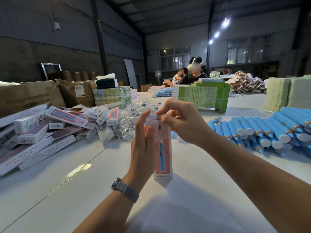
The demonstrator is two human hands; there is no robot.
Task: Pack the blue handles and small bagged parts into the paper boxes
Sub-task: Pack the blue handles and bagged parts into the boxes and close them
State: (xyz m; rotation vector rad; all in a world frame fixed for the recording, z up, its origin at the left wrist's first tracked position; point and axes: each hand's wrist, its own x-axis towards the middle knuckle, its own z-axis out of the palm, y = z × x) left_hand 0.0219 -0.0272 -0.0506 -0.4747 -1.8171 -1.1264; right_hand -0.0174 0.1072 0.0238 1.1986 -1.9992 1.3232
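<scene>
Centre of frame: one paper box (162, 149), held upright above the white table (87, 179), lower flaps pointing down; the left hand (143, 145) lies flat along the box's left face, fingers straight and pressed against it; the right hand (180, 122) pinches the white top flap (153, 117) between thumb and forefinger, remaining fingers curled. Whether a handle and bag already sit inside cannot be told. The step appears to be closing the top; it is best done by steadying the body squarely with the flat hand, folding the flap along its crease, and guiding the tuck tab inside the front wall rather than crushing it. Right of frame: loose blue handles (269, 130) lie stacked, just beside the right forearm; centre, behind the hands: small bagged parts (134, 111) in a clear heap; left of frame: a pile of boxes (55, 125). Open tabletop lies toward the lower left; the nearest obstruction is the handle stack, which a swinging elbow might roll.
</scene>
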